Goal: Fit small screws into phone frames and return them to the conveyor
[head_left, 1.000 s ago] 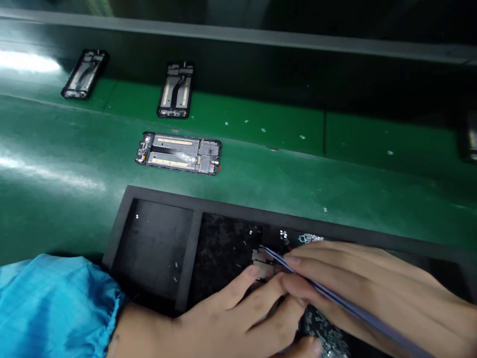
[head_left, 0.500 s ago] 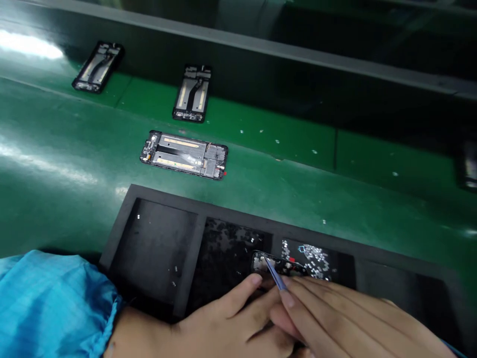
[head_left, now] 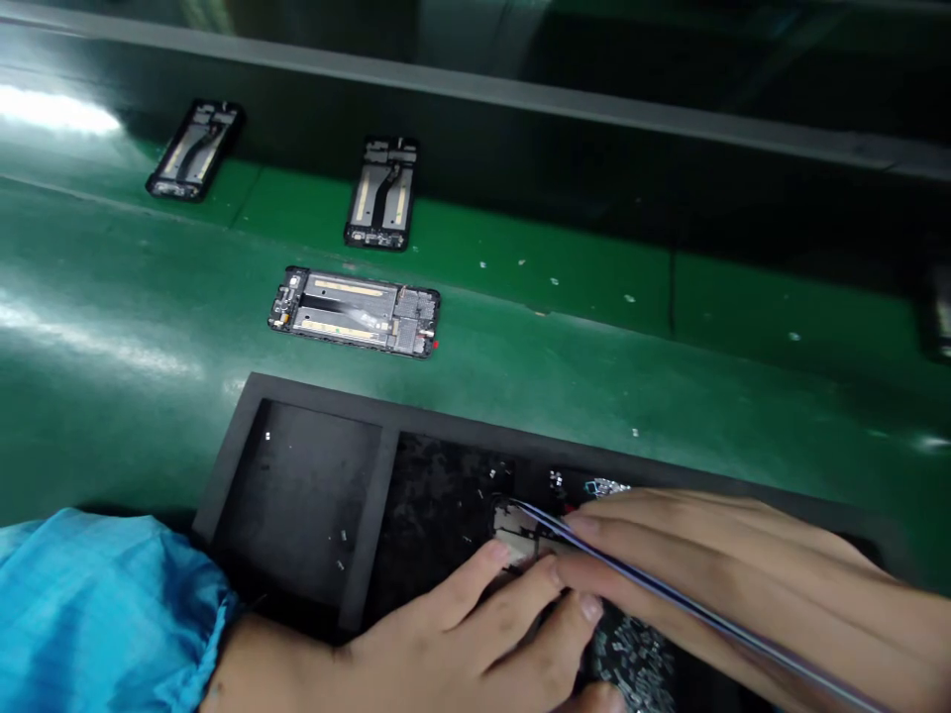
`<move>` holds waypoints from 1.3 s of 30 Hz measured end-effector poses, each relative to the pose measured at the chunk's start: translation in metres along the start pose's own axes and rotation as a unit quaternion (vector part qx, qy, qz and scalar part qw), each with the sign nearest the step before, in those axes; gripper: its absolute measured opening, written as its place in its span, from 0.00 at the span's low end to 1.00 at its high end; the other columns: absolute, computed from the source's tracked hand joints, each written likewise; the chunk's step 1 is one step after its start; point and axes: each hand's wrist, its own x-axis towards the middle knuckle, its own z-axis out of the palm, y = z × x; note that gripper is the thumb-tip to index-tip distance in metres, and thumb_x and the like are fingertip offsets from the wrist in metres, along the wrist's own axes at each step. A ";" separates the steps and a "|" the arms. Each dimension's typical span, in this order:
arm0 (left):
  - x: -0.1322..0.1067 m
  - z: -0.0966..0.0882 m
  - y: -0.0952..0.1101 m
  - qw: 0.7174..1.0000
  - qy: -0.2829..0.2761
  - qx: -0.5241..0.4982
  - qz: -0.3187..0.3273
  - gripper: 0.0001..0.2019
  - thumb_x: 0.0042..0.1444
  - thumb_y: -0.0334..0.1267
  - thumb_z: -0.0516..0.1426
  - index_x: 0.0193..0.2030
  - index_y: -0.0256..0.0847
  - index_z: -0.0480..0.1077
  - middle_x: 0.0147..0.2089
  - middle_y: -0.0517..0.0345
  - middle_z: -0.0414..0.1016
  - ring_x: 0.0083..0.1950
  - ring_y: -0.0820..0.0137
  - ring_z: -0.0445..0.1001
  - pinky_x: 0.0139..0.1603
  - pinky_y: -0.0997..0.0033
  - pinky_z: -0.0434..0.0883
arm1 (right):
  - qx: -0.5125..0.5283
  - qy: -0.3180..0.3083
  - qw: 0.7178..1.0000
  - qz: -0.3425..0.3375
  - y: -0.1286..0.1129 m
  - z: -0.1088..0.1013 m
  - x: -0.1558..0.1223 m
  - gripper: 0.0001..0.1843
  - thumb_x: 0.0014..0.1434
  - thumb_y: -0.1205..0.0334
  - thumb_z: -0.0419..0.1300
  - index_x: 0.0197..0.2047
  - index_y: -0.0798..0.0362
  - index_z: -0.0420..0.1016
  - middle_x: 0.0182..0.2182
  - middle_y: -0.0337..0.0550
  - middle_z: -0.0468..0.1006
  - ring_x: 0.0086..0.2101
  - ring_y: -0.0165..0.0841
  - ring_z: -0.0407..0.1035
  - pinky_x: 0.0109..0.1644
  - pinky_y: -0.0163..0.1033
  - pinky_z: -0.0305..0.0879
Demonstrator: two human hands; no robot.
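Note:
My left hand [head_left: 475,634], in a blue sleeve, pinches a small phone part [head_left: 518,530] over the black divided tray [head_left: 245,436]. Its fingers are curled round the part. My right hand [head_left: 735,584] grips thin metal tweezers [head_left: 631,584], whose tips touch the top of that part. An opened phone frame [head_left: 355,310] lies flat on the green belt beyond the tray.
Two more opened phone frames [head_left: 195,149] [head_left: 382,193] lie farther back on the green conveyor [head_left: 594,347]. Tray compartments hold several tiny metal pieces [head_left: 639,659]; the left compartment [head_left: 304,495] holds only a few specks. A dark object [head_left: 940,317] sits at the right edge.
My right hand turned flatter, laying the tweezers at a low slant across the part. The view shifted slightly; my left hand kept its pinch.

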 end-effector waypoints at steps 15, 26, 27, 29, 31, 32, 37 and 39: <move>0.001 0.001 0.000 1.000 0.003 0.012 0.000 0.18 0.75 0.42 0.52 0.68 0.51 0.69 0.68 0.55 0.72 0.69 0.58 0.70 0.75 0.47 0.57 | 0.072 0.010 0.997 0.001 0.012 0.018 0.035 0.06 0.67 0.68 0.63 0.46 0.49 0.77 0.36 0.41 0.84 0.33 0.32 0.81 0.34 0.32 0.79; 0.001 0.004 0.002 1.000 0.007 -0.008 -0.002 0.20 0.72 0.43 0.56 0.68 0.46 0.66 0.70 0.50 0.69 0.71 0.55 0.68 0.76 0.46 0.56 | 0.054 -0.001 0.999 0.001 0.012 0.018 0.034 0.01 0.69 0.64 0.62 0.44 0.49 0.76 0.34 0.39 0.84 0.31 0.29 0.80 0.35 0.29 0.78; 0.000 0.004 0.002 1.000 0.011 -0.011 -0.005 0.20 0.72 0.43 0.56 0.68 0.45 0.66 0.70 0.49 0.69 0.71 0.55 0.68 0.76 0.46 0.56 | 0.056 -0.004 0.998 0.001 0.012 0.018 0.035 0.01 0.69 0.64 0.62 0.44 0.49 0.76 0.34 0.38 0.84 0.31 0.29 0.80 0.35 0.30 0.78; 0.000 0.004 0.001 1.000 0.015 -0.015 -0.009 0.20 0.71 0.44 0.56 0.67 0.45 0.67 0.70 0.49 0.69 0.71 0.55 0.67 0.76 0.46 0.56 | 0.062 -0.004 0.998 0.003 0.012 0.018 0.034 0.02 0.69 0.64 0.62 0.44 0.48 0.77 0.35 0.38 0.85 0.32 0.29 0.81 0.37 0.30 0.78; -0.001 0.002 -0.001 1.000 0.010 -0.019 -0.004 0.20 0.72 0.44 0.56 0.67 0.45 0.67 0.70 0.49 0.69 0.71 0.55 0.67 0.75 0.46 0.57 | 0.070 0.003 0.997 0.010 0.012 0.017 0.031 0.03 0.68 0.66 0.63 0.44 0.47 0.77 0.35 0.37 0.85 0.33 0.30 0.81 0.38 0.31 0.78; 0.000 0.001 -0.002 1.000 0.004 -0.021 0.002 0.20 0.72 0.44 0.56 0.67 0.45 0.67 0.70 0.48 0.69 0.71 0.55 0.67 0.75 0.47 0.58 | 0.075 0.014 0.997 0.020 0.013 0.016 0.029 0.04 0.67 0.66 0.64 0.42 0.47 0.78 0.34 0.36 0.85 0.33 0.30 0.81 0.38 0.32 0.78; 0.003 -0.004 -0.003 1.000 0.001 -0.027 0.002 0.19 0.72 0.42 0.55 0.67 0.46 0.67 0.69 0.52 0.70 0.71 0.55 0.68 0.71 0.52 0.66 | 0.143 0.049 0.974 0.170 0.012 0.011 0.026 0.09 0.69 0.58 0.63 0.35 0.46 0.79 0.30 0.34 0.84 0.30 0.30 0.81 0.34 0.31 0.76; 0.007 -0.013 -0.006 0.998 0.032 -0.046 -0.037 0.15 0.71 0.38 0.56 0.62 0.44 0.71 0.65 0.55 0.74 0.69 0.57 0.70 0.68 0.57 0.70 | 0.177 0.023 0.959 0.220 0.012 0.011 0.031 0.13 0.69 0.53 0.62 0.34 0.47 0.80 0.28 0.35 0.84 0.29 0.31 0.81 0.31 0.30 0.76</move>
